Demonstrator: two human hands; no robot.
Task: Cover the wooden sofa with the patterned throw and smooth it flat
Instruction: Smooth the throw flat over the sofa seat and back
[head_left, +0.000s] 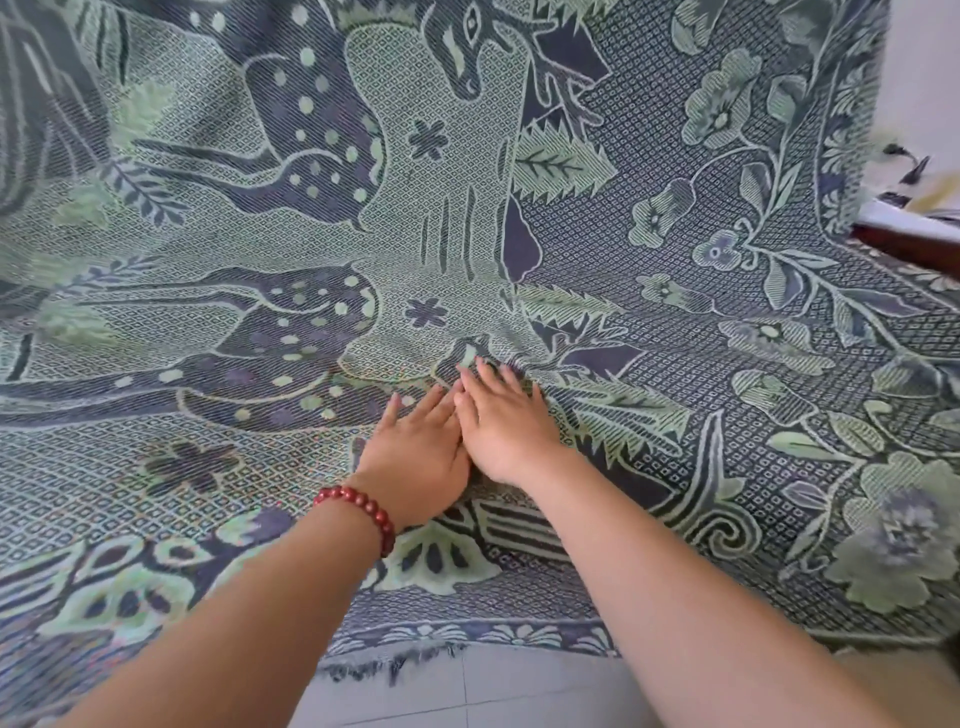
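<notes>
The patterned throw (649, 322), woven in pale green and dark blue with deer, leaves and flowers, is draped over the sofa's back and seat and fills most of the view. Of the wooden sofa only a dark brown armrest edge (904, 244) shows at the right. My left hand (415, 447), with a red bead bracelet on the wrist, lies flat on the throw at the seat's middle. My right hand (501, 415) lies flat beside it, touching it, fingers straight and pointing toward the backrest. A small wrinkle sits just beyond the fingertips.
The throw's fringed hem (395, 662) hangs over the seat front above a pale tiled floor (467, 696). A white wall (924, 78) and a few dark small items on a surface (906, 166) show beyond the sofa's right end.
</notes>
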